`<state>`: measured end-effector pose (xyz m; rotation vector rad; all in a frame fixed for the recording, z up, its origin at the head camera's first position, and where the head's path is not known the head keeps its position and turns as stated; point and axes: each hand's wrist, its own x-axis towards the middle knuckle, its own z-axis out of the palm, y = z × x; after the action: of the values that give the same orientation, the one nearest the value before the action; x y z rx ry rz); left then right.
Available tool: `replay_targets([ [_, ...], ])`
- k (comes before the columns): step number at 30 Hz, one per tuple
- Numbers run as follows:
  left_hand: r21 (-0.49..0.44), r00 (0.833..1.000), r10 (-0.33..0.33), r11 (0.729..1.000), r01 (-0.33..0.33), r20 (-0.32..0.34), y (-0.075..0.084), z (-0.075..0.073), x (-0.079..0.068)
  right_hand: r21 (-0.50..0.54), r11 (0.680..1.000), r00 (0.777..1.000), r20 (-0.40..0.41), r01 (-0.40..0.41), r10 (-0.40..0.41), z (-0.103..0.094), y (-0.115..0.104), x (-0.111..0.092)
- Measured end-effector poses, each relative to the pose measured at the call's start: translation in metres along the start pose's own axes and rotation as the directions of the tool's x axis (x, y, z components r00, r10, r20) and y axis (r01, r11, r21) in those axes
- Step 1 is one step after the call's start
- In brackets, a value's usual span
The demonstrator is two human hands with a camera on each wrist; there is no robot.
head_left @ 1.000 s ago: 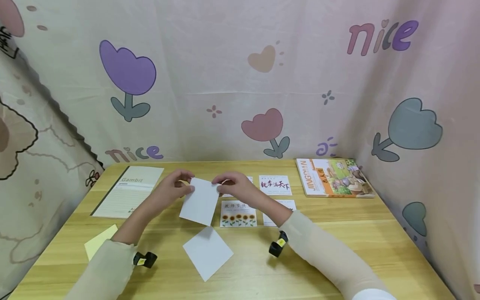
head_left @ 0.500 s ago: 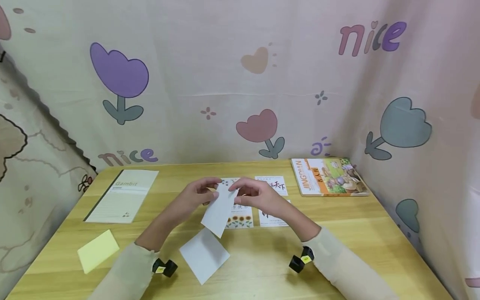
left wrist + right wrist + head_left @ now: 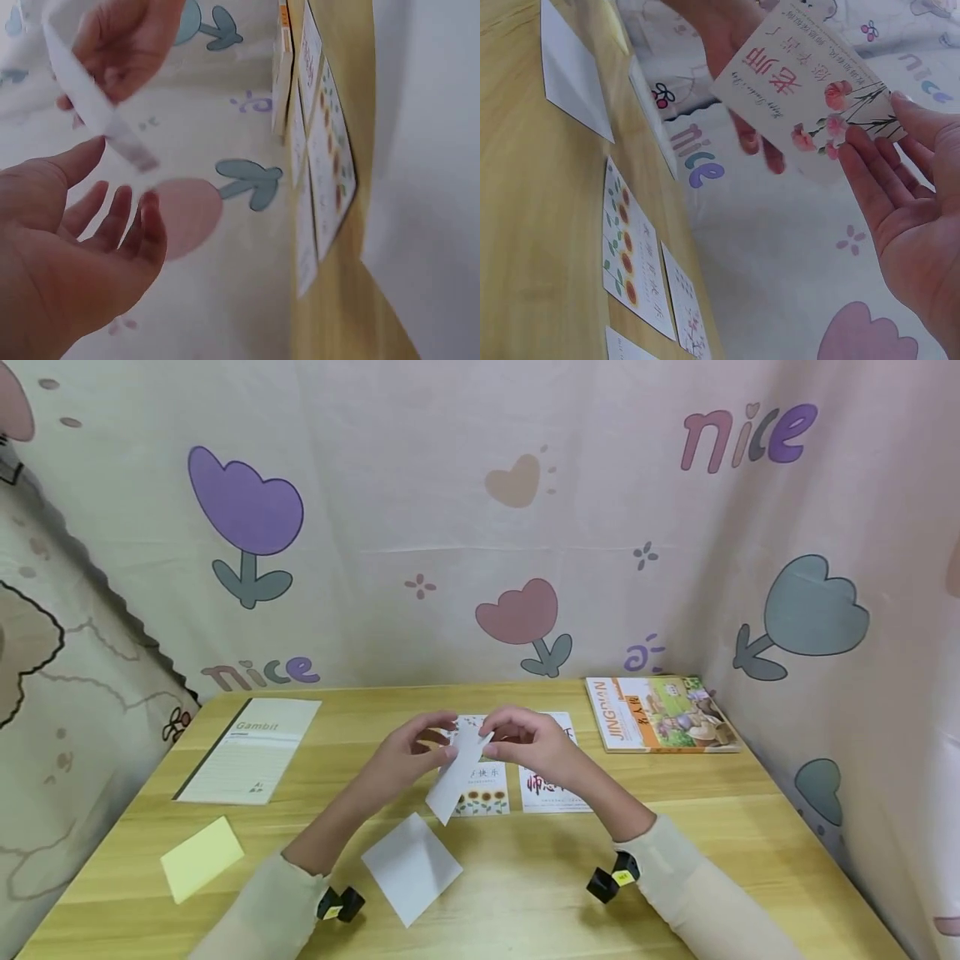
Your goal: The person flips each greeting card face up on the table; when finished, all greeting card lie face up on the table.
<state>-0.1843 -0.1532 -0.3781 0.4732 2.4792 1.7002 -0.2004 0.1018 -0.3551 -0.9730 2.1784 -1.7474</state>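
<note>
A white greeting card (image 3: 456, 777) is held tilted above the table, edge toward the head camera. Its printed face, with pink carnations and red characters, shows in the right wrist view on the card (image 3: 780, 97). My right hand (image 3: 536, 747) pinches its flowered corner between thumb and fingers. At its other side, my left hand (image 3: 408, 756) has the thumb tip right at the card's edge, while the other left fingers (image 3: 112, 221) are spread loosely away from it. Below, a blank white card (image 3: 411, 870) lies on the table. A sunflower card (image 3: 483, 802) lies behind the held one.
More printed cards, including one with red characters (image 3: 551, 789), lie beside the sunflower card, partly behind my right hand. A notebook (image 3: 251, 752) and a yellow paper (image 3: 201, 860) are on the left. A picture-covered book (image 3: 660, 714) lies at the back right of the table (image 3: 690, 860).
The held card has turned from nearly facing the head camera to edge-on and moved right. My left hand, which gripped its corner, has loosened its fingers; both hands have shifted right.
</note>
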Motion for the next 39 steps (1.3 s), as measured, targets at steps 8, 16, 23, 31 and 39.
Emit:
replay_targets([
  [8,0.111,0.978,0.206,0.973,-0.201,-0.029,0.029,0.010,-0.019,0.030,1.000,0.996,-0.094,-0.006,0.009,-0.008,0.000,-0.001],
  [16,0.128,0.967,0.255,0.958,-0.255,0.015,0.035,0.011,-0.023,0.137,0.990,0.975,-0.212,-0.031,0.060,-0.013,0.007,0.002],
  [23,0.216,0.949,0.314,0.929,-0.299,-0.036,0.030,0.006,-0.021,0.164,0.986,0.969,-0.236,-0.032,0.070,-0.013,0.009,0.006],
  [31,-0.026,0.989,0.135,0.990,-0.137,-0.067,0.027,-0.008,-0.019,-0.051,0.998,0.963,-0.270,-0.030,0.015,-0.015,0.011,0.005],
  [39,-0.176,0.998,0.053,0.983,-0.058,-0.032,0.018,-0.013,-0.014,-0.056,0.998,0.975,-0.220,-0.027,0.014,-0.013,0.012,0.004],
])
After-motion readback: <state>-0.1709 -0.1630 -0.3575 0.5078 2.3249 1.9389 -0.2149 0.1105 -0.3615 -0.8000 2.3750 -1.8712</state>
